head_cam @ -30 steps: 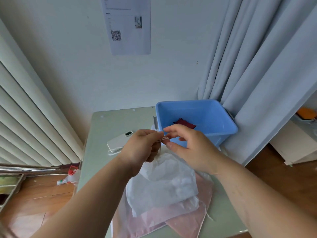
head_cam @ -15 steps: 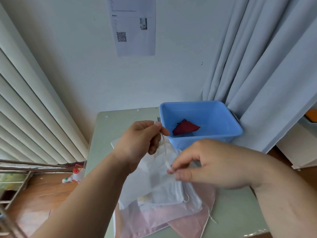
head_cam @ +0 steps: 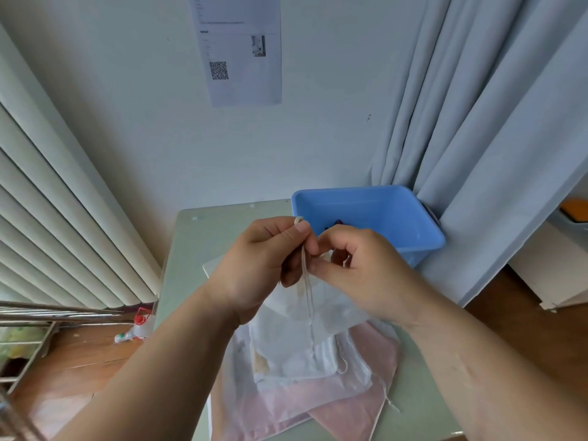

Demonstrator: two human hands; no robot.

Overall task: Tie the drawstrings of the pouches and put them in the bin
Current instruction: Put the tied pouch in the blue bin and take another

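There, over the table [head_cam: 191, 243], we saw the white pouch [head_cam: 296, 338] raised at its top by its drawstring [head_cam: 307, 281], pinched by the left hand [head_cam: 254, 259] and, just beside it, by the right hand [head_cam: 359, 265]. Pink pouches [head_cam: 375, 377] lay beneath. Behind, the blue bin [head_cam: 381, 208] held a dark red pouch [head_cam: 337, 222], mostly hidden
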